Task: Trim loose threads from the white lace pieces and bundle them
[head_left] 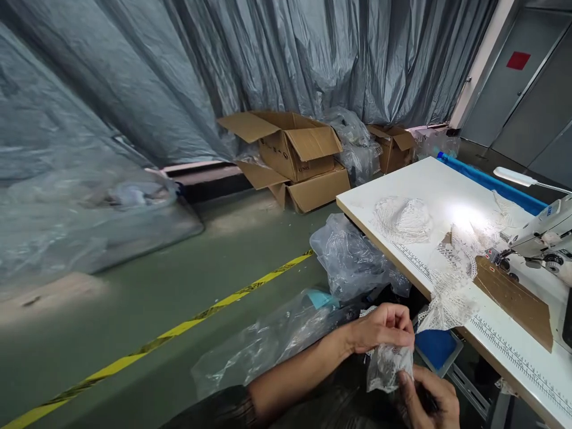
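Observation:
Between my two hands, in front of my lap, is a small piece of white lace (388, 368). My left hand (384, 328) pinches its upper edge with curled fingers. Lower and to the right, my right hand (431, 396) grips its lower right side between thumb and fingers. Beyond my hands a strip of white lace (451, 298) hangs over the table's near edge and runs up toward the sewing machine (543, 238). A pile of white lace (404, 219) lies farther back on the white table (522, 369).
Open cardboard boxes (297, 149) stand by the grey curtain (286, 53). Clear plastic bags (353, 256) lie beside the table, and more plastic (89, 220) is at the left. Yellow-black tape (196, 322) crosses the green floor. A lamp (513, 176) lights the tabletop.

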Tool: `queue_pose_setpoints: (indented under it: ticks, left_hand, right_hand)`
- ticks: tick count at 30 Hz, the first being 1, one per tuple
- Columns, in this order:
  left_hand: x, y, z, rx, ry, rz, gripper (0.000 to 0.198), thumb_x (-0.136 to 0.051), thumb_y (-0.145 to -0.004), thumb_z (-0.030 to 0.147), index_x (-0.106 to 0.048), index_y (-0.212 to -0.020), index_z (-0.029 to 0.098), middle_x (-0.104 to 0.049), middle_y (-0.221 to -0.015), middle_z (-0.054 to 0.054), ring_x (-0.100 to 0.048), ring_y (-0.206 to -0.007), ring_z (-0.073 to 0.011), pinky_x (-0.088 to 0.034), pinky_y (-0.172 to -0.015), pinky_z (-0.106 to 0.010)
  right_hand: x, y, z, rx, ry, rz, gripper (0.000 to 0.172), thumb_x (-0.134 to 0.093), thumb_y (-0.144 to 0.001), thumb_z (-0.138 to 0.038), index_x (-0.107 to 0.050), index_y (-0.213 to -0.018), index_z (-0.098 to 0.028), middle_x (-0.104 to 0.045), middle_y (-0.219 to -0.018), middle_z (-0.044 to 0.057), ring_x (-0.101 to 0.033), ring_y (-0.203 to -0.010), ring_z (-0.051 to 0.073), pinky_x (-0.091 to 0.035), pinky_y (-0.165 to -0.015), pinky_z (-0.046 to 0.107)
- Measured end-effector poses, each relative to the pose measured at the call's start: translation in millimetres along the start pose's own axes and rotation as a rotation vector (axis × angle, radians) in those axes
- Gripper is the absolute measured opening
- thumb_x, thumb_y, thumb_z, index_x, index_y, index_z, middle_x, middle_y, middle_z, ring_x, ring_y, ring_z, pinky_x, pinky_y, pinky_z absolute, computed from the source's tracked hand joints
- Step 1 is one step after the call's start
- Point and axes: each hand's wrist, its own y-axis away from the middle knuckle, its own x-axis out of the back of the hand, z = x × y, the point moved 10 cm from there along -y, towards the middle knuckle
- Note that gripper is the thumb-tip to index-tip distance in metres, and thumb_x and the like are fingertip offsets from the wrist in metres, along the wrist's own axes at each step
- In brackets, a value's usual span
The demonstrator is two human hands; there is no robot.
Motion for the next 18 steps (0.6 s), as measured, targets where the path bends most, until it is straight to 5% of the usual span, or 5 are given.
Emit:
queue_pose_setpoints:
  ticks: [5, 13, 18]
  left_hand:
    - [22.4, 9, -5, 0.136, -0.054, 0.133, 0.065, -0.093, -0.049, 0.049, -0.066, -0.097, 0.014, -0.068, -0.077, 0.0, -0.057, -0.061, -0.0078, -0.042, -0.057, -0.018]
    - [30.3, 13, 8, 0.048, -0.281, 0.129, 0.044, -0.086, -0.064, 0.05, -0.076, -0.085, 0.012, -0.071, -0.073, -0.004, -0.058, -0.061, -0.0099, -0.042, -0.057, -0.02]
    - [30.3, 18, 19, -0.001, -0.383, 0.152, 0.043, -0.078, -0.073, 0.053, -0.078, -0.089, 0.013, -0.075, -0.08, -0.009, -0.063, -0.064, -0.0139, -0.045, -0.056, -0.022]
  right_hand:
    - [10, -21, 24, -0.2, 0.002, -0.133, 0.038, -0.065, -0.085, -0.052, -0.075, -0.094, -0.017, -0.069, -0.068, 0.004, -0.062, -0.059, 0.017, -0.051, -0.055, 0.024]
    - [9, -38, 28, -0.219, 0.102, -0.156, 0.05, -0.044, -0.094, -0.056, -0.075, -0.098, -0.016, -0.063, -0.067, 0.002, -0.056, -0.06, 0.017, -0.046, -0.059, 0.027]
    - [0, -42, 34, -0.251, 0.203, -0.167, 0.065, -0.029, -0.097, -0.062, -0.069, -0.073, -0.017, -0.059, -0.059, 0.002, -0.052, -0.056, 0.016, -0.039, -0.055, 0.027]
